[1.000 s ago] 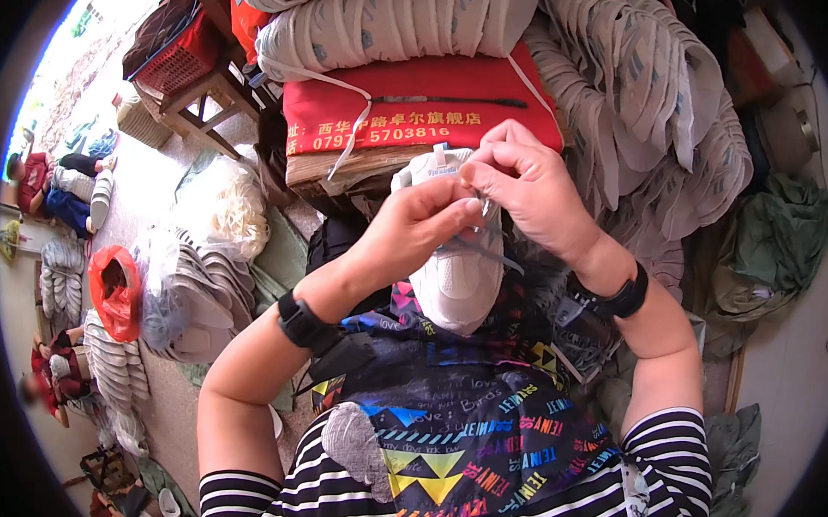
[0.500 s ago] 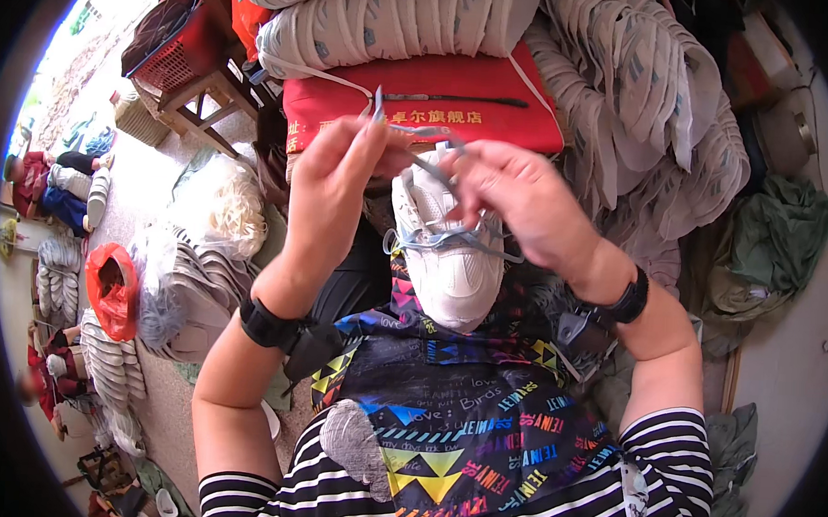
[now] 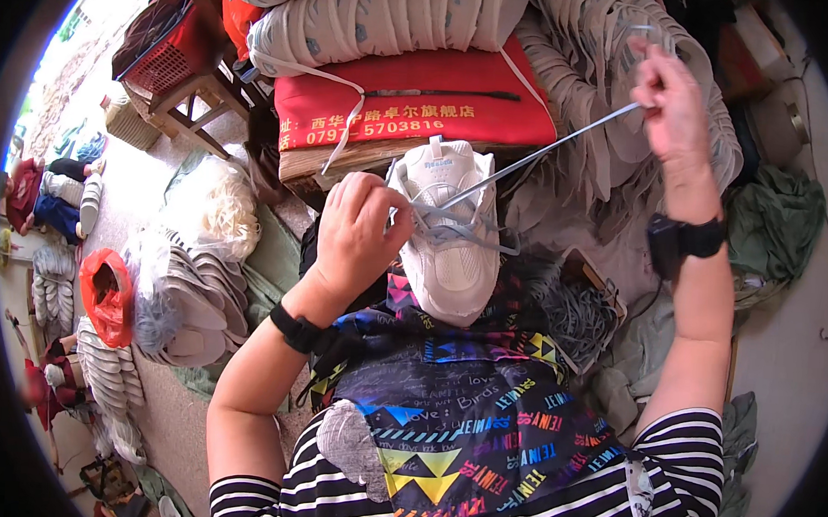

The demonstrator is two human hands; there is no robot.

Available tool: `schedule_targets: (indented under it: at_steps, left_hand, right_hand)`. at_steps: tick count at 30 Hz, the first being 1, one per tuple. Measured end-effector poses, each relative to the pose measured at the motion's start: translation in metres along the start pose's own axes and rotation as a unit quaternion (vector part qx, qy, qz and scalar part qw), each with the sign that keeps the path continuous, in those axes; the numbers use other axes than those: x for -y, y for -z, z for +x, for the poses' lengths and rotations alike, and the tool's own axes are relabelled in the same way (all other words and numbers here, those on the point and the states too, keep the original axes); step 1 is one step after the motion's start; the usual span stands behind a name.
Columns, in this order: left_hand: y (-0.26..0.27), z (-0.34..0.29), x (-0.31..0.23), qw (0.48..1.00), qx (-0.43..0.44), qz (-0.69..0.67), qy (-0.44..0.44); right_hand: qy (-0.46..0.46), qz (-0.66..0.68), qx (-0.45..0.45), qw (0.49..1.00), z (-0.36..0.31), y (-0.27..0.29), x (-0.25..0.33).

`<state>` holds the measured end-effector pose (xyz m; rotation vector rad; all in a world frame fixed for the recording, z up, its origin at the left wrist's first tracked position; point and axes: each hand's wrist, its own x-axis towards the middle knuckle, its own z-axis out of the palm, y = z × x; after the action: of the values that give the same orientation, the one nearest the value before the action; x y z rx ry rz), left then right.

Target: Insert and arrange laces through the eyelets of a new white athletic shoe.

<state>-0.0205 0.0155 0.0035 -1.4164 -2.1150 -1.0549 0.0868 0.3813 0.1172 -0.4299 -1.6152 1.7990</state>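
A white sneaker (image 3: 452, 274) stands in front of me over my apron, toe toward me. Grey-blue shoelace (image 3: 543, 151) crosses its front, with some loops still loose, and one length runs taut from the eyelets up to the right. High at the far right, my right hand (image 3: 675, 108) is closed on that lace, its tip sticking out above the fingers. My left hand (image 3: 358, 233) pinches the sneaker's left eyelet edge; whether lace is also between those fingers is hidden.
Behind the sneaker, a red cloth (image 3: 402, 105) covers a wooden stand, a thin dark tool (image 3: 440, 94) on it. Stacked pale shoe parts (image 3: 387, 31) rise beyond. A box of grey laces (image 3: 578, 316) sits right of the sneaker. Bags and insoles (image 3: 199, 314) lie left.
My right hand has swung up and far to the right, drawing the lace taut. My left hand has come down from above the sneaker to its left side.
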Motion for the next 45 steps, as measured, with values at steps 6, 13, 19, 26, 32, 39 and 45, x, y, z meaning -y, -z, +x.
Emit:
schedule_targets:
  at_steps: [6,13,19,26,32,39,45]
  left_hand:
    - [-0.007,-0.015,-0.002,0.998,0.032,-0.025,-0.045]
    - [0.005,-0.023,-0.004,0.982,0.041,-0.132,0.132]
    - [-0.004,-0.001,-0.008,0.99,0.029,-0.083,0.106]
    - [0.0,0.01,-0.006,0.996,0.071,-0.012,0.053]
    - [0.035,-0.004,0.041,0.992,-0.032,0.103,0.068]
    - [0.139,-0.071,0.16,0.934,-0.15,0.095,0.311]
    - [0.174,-0.12,0.215,0.855,-0.259,0.06,0.446]
  right_hand:
    - [0.115,-0.008,-0.173,0.978,0.043,0.124,0.092]
    - [0.269,-0.653,-0.142,0.694,0.007,0.076,0.035]
    - [0.19,-0.431,0.274,0.838,-0.133,-0.08,-0.053]
    - [0.288,-0.576,0.313,0.698,-0.157,-0.118,-0.073]
    - [0.137,-0.555,0.353,0.741,-0.145,-0.104,-0.067]
    - [-0.279,-0.273,0.489,0.781,-0.118,-0.093,-0.063]
    - [-0.179,-0.244,0.337,0.892,-0.105,-0.089,-0.068]
